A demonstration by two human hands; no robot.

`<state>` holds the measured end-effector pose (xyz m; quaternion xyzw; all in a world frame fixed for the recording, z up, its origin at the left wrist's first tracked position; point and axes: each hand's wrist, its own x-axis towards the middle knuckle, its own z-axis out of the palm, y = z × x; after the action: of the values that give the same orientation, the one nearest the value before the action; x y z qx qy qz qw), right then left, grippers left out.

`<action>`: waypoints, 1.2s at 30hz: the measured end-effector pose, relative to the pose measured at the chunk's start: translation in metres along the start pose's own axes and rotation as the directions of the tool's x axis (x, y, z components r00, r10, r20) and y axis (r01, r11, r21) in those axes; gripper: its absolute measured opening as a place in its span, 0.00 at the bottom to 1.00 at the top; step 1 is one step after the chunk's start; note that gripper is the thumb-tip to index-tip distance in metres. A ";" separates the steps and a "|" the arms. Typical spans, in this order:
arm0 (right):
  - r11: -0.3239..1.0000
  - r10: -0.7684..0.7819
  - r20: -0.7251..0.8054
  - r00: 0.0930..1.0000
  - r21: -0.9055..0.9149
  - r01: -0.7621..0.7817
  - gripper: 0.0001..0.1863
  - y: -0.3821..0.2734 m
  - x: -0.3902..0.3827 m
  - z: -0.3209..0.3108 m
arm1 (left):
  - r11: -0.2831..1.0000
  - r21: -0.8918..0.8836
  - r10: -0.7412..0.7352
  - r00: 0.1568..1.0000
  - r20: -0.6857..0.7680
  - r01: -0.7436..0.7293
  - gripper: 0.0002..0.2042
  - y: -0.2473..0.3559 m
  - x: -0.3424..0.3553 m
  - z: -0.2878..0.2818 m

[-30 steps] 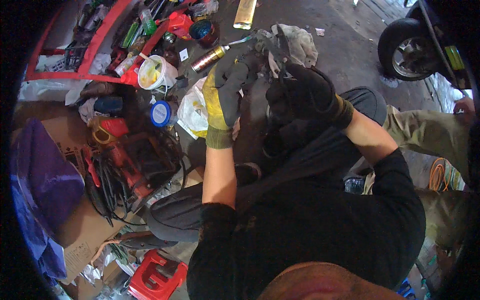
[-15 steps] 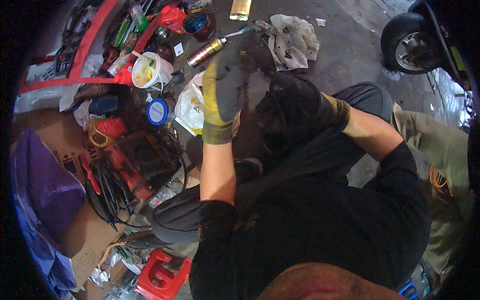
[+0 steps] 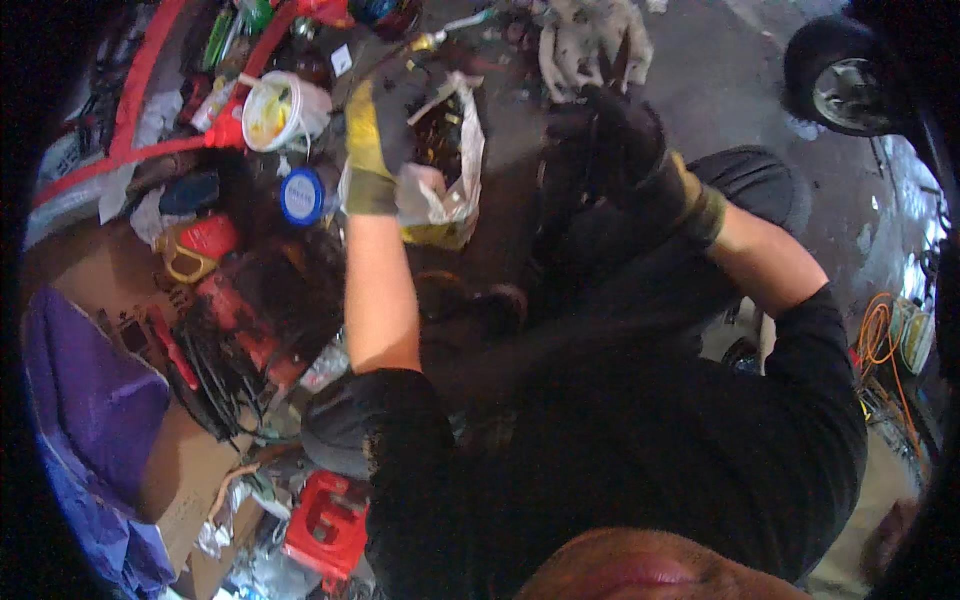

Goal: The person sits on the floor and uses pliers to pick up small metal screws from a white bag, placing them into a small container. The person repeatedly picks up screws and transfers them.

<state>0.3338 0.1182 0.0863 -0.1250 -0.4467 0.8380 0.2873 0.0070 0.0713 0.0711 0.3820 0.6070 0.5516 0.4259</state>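
Observation:
My left hand (image 3: 385, 130), in a grey and yellow work glove, is over the left side of a white plastic bag (image 3: 468, 205). The bag's mouth gapes, showing several small brass-coloured pieces. Blur and the dark glove hide how those fingers are bent. Farther right, my right hand (image 3: 635, 150), in a blackened glove with a yellowish cuff, is closed around a dark tool (image 3: 622, 65). Two narrow prongs of it point away from me, over a stained rag (image 3: 575, 40). Below the right hand it is too dark to make out what lies by my knee.
To the left stand a white bucket (image 3: 285, 112) with yellow residue, a blue-lidded tub (image 3: 303, 196) and a red machine with black cables (image 3: 215, 370). A red plastic stool (image 3: 328, 530) is nearer me. A wheel (image 3: 850, 95) stands far right, above an orange cord (image 3: 875, 330).
My hands have moved apart, the left one leftward, uncovering the open bag. The prongs in my right hand now show. At the right, a person's olive clothing has mostly left the view, which has shifted slightly.

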 end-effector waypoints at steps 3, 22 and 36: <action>0.992 0.112 0.014 0.994 0.058 -0.112 0.42 -0.006 -0.003 0.004 | 0.996 0.050 -0.077 0.996 0.049 0.074 0.12 0.020 -0.008 -0.021; 0.508 0.028 0.252 0.967 -0.837 0.203 0.36 -0.022 0.027 0.012 | -0.195 0.979 -0.165 0.986 0.022 -0.055 0.33 -0.036 -0.001 -0.052; -0.145 0.520 -0.283 0.806 -0.959 -0.244 0.18 0.220 0.186 -0.071 | 0.512 0.805 -0.194 0.953 -0.232 0.300 0.21 -0.050 -0.034 -0.105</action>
<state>0.1353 0.1805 -0.1260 -0.3299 -0.8639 0.3279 -0.1931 -0.0797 -0.0013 0.0276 0.4154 0.8658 0.1523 0.2336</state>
